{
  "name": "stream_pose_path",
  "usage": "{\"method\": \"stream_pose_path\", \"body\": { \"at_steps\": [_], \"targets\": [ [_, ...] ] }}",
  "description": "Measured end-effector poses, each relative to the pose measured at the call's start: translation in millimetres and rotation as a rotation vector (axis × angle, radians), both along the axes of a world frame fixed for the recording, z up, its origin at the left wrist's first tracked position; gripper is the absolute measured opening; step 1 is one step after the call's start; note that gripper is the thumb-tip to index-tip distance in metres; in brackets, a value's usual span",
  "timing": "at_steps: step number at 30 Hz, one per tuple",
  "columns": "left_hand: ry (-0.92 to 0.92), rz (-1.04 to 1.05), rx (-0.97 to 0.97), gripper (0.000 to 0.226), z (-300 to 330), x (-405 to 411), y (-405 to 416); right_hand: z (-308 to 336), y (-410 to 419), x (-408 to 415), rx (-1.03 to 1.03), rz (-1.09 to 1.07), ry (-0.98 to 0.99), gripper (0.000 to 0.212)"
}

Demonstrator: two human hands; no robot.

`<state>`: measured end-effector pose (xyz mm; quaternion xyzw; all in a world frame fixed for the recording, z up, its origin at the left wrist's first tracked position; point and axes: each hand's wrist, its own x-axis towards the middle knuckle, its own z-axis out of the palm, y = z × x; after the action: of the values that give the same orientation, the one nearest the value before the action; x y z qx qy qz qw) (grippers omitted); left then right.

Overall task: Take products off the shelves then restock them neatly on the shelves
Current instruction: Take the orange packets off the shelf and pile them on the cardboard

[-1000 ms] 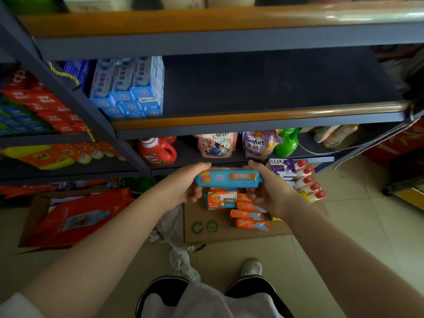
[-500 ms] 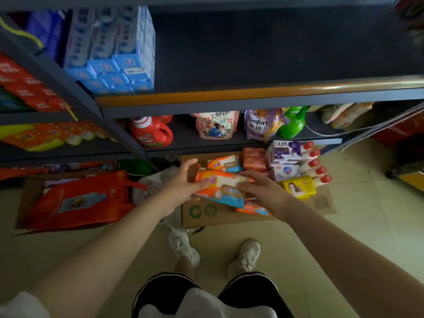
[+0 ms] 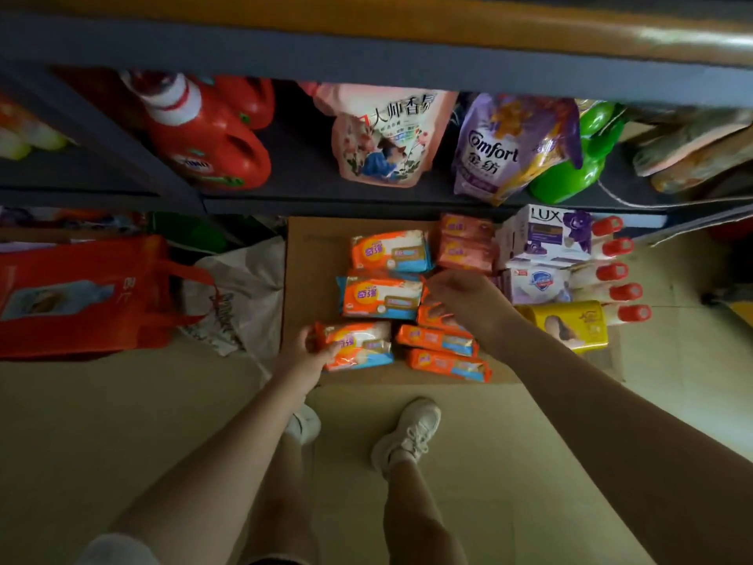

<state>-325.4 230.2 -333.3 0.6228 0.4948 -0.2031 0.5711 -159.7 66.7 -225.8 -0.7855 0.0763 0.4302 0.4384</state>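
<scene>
Several orange soap packs lie on a flat cardboard sheet (image 3: 309, 254) on the floor below the shelf. My left hand (image 3: 303, 354) grips the left end of one orange pack (image 3: 358, 346) at the cardboard's front left. My right hand (image 3: 460, 297) hovers with curled fingers over a narrow orange pack (image 3: 438, 318); whether it holds that pack cannot be told. Two more orange packs (image 3: 383, 297) (image 3: 391, 250) lie behind, two narrow ones (image 3: 436, 340) (image 3: 448, 364) in front.
LUX box (image 3: 546, 234), white soap pack (image 3: 538, 283), yellow box (image 3: 570, 324) and red-capped tubes (image 3: 615, 271) lie right. Bottom shelf holds a red detergent jug (image 3: 208, 140), pink pouch (image 3: 383, 136), Comfort pouch (image 3: 501, 148), green bottle (image 3: 578, 165). Red bag (image 3: 77, 291) left.
The view has tipped down from the shelves to the floor. Both hands have lowered the orange pack to the cardboard; my right hand has let go of it and moved right.
</scene>
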Motion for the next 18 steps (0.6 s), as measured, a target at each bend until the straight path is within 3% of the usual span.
{"method": "stream_pose_path", "body": {
  "at_steps": [7, 11, 18],
  "targets": [
    [-0.066, -0.124, 0.177, 0.069, -25, 19, -11, -10, 3, 13, 0.007, 0.107, -0.038, 0.012],
    [-0.138, -0.265, 0.144, 0.055, -29, 23, -20, -12, 4, 10, -0.024, 0.143, -0.057, 0.014],
    [-0.024, -0.452, 0.385, 0.054, -29, 28, -29, -17, 4, 3, -0.054, 0.185, -0.099, 0.013]
  ]
}}
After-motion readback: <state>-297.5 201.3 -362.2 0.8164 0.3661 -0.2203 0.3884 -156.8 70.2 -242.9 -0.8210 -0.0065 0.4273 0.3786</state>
